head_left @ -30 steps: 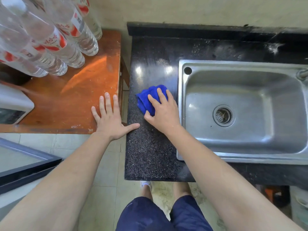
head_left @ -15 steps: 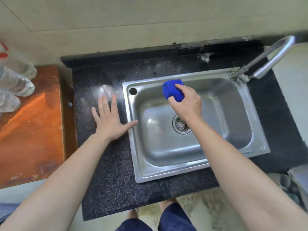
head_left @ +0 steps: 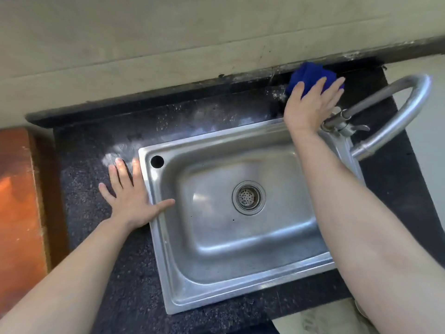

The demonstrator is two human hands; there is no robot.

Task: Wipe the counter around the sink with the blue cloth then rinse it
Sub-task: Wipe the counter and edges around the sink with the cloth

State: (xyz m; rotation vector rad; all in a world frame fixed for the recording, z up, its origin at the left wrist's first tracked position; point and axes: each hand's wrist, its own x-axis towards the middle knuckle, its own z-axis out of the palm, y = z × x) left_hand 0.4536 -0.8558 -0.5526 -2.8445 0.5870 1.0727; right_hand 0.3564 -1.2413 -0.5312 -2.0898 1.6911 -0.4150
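One cloth [head_left: 307, 74], blue and bunched, lay on the counter [head_left: 96, 261] in the back strip behind the far right corner of the one sink [head_left: 168, 273], up against the foot of the wall [head_left: 168, 44]; the right hand [head_left: 310, 107] pressed down on it from above, its fingers straight and a little fanned, laid flat over the cloth rather than curled round it; blue showed past the fingertips and to the left of them. One faucet [head_left: 414, 97] curved just to the right of that hand, its base by the wrist. The left hand [head_left: 133, 196] lay flat on the counter beside the sink's left rim, palm down, fingers spread wide and holding nothing; its thumb reached over the rim. Two bare forearms ran in from the near edge. The basin held one drain [head_left: 248, 197] and one round hole [head_left: 157, 161] at its back left corner; pale smears marked the counter behind the sink. One wooden table [head_left: 16, 201] stood at the far left.
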